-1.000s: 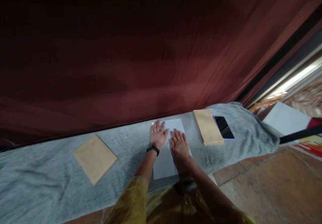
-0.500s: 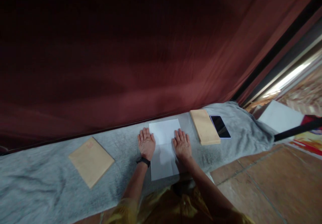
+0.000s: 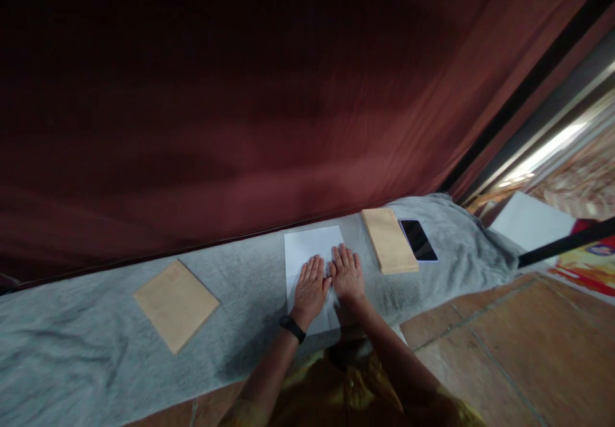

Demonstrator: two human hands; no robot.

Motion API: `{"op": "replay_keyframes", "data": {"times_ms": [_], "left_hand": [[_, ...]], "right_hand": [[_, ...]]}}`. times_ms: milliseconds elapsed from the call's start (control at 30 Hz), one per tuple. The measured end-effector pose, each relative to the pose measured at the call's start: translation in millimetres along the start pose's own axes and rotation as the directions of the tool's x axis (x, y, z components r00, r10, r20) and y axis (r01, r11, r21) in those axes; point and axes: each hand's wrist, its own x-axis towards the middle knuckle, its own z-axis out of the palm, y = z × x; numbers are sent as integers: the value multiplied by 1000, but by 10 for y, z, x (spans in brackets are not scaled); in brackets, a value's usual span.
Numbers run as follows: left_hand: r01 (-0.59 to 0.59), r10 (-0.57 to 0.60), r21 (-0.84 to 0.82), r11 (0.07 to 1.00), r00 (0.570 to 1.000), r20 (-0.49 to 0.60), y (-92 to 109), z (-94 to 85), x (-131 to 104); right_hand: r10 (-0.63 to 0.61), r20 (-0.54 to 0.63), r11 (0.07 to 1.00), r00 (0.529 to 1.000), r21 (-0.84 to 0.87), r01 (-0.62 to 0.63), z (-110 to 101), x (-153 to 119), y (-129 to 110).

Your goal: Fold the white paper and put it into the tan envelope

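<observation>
1. Paper (image 3: 310, 241), plain white, lies on the grey cloth (image 3: 250, 280) in front of the person, both hands upon it. From where I stand, the soft nap underneath looks the likeliest trouble: firm pressing could dent or wrinkle it.
2. The left hand (image 3: 310, 289) is palm down, fingers straight and together, clasping nothing. Should it push sideways, I'd expect some skidding, since nothing clamps the paper.
3. The right hand (image 3: 348, 276) lies flat across the paper's right edge, fingers extended, likewise grasping nothing. Uneven weight there might bend that edge or set a crooked crease.
4. The two are side by side, so close I can't tell whether they touch; crowded, one could hamper the other.
5. Near the right hand sits a brown stack (image 3: 390, 241), a phone (image 3: 419, 241) just beside it. A wide sweep could knock both askew; a tugged cloth could also shift the brown packet (image 3: 177, 305) off to the left.
</observation>
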Motion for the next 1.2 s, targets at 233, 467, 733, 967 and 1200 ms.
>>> {"op": "replay_keyframes", "data": {"times_ms": [233, 467, 733, 967, 1200], "left_hand": [[-142, 142, 7, 990, 989, 43, -32, -121, -458], [-119, 119, -7, 993, 992, 45, 25, -128, -508], [-135, 135, 23, 991, 991, 5, 5, -116, -500], [-157, 157, 22, 987, 988, 10, -21, -118, -501], [-127, 127, 6, 992, 991, 32, 16, -147, -507]], "right_hand": [[1, -35, 1000, 999, 28, 0, 34, 18, -3], [-394, 105, 914, 913, 150, 377, 47, 108, -156], [-336, 115, 941, 935, 68, 330, 202, 610, -194], [-258, 135, 966, 957, 43, 255, 249, 924, -249], [-283, 86, 959, 955, 23, 282, 229, 774, -193]]}}
